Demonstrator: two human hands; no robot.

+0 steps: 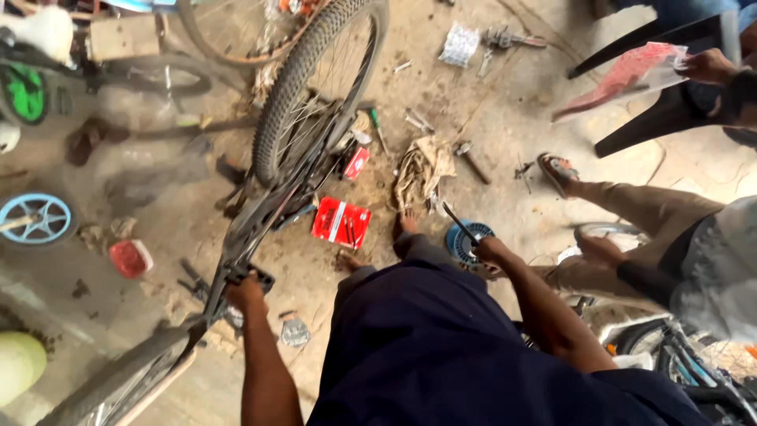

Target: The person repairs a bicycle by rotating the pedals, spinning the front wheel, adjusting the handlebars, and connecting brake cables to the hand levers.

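from the head view, the dirt floor (505, 118) around me is crowded: a red box (341, 222) lies just ahead of my knees, a crumpled rag (422, 166) beyond it, loose tools and small parts scattered toward the far edge. a small blue wheel (35, 218) and a red tub (130, 258) sit off to the left, and another person's leg with a sandal (558, 170) stretches in from the right. the barest room is a patch of floor between the rag and that sandal.

the upturned bicycle (260, 209) runs as one long line from the near left corner of the floor up toward the far middle, its knobby tyre (303, 75) pointing away from me.

my left hand (246, 290) reaches straight forward, arm extended, fingers curled closed over the black pedal (251, 276) on the frame's near side. my right hand (493, 251) is held out to the right, elbow bent, closed around the handle of a thin dark tool (460, 223) whose shaft slants up and to the left, above a blue ribbed disc (461, 241) on the floor.
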